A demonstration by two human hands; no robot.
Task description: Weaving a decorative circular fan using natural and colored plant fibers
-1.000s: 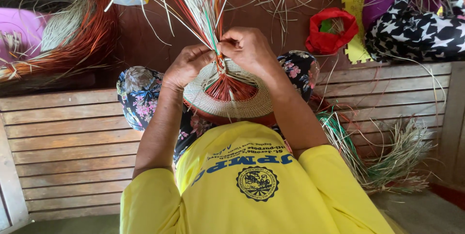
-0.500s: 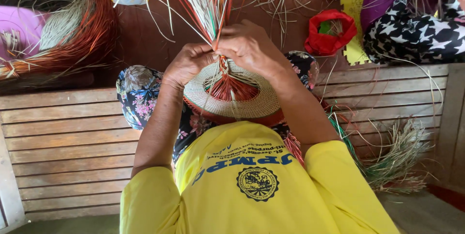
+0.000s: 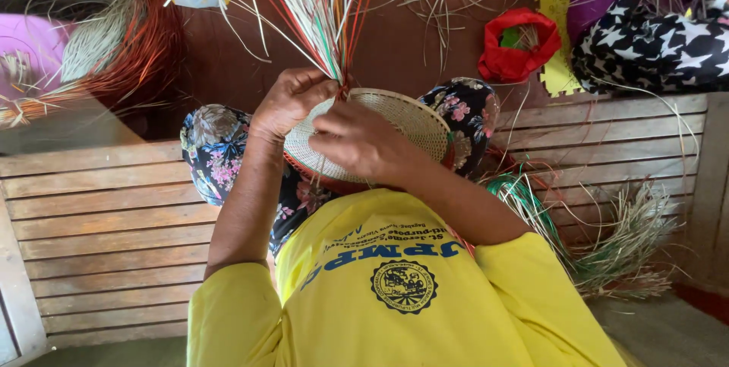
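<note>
In the head view, the left hand (image 3: 292,101) is pinching the bundle of straw strands (image 3: 323,10) just above the woven basket (image 3: 402,120), which is sitting on the person's lap. The right hand (image 3: 357,143) is lying over the basket's middle with fingers curled; I cannot tell what it is gripping. A red bag (image 3: 519,46) is lying on the floor.

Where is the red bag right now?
In the head view, the red bag lies upper right on the floor, beside the yellow foam mat, beyond the wooden bench.
</note>
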